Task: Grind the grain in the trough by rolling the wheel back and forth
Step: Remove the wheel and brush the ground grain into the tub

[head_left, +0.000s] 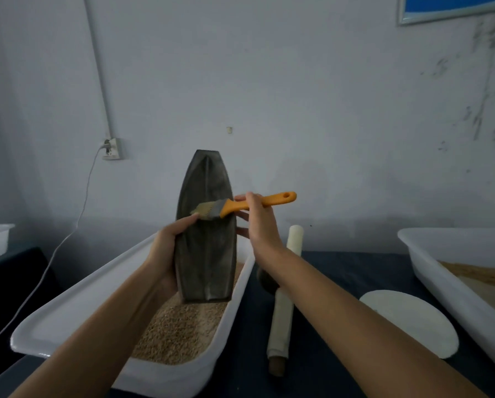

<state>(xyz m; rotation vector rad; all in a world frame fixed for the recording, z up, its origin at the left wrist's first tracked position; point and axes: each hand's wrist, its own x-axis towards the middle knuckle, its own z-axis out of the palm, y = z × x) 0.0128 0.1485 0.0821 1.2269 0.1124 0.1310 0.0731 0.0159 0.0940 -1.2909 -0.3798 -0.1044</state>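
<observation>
While the view looked forward and down from head height, a dim room with a pale wall was shown. At the far left, a wall socket was seen with a white cable hanging from it towards the dark table. Left of centre, a long white tray was set on the table, and brown grain was heaped in its near right part. Above that tray, a dark boat-shaped trough was held upright, its hollow side turned to the camera and its lower end just over the grain. It was gripped along its left edge by the left hand, the fingers curled behind it and the thumb pressed on its face. Across the middle of the trough, the bristles of a brush with an orange handle were laid against the inner surface. The handle was pinched by the right hand, thumb and forefinger closed round it, the other fingers spread below. Right of the tray, a wheel, mostly hidden behind the right forearm, was lying on the table on its pale wooden axle. Further right, a round white disc was lying flat. At the far right edge, a second white tray holding brownish material was partly seen.
</observation>
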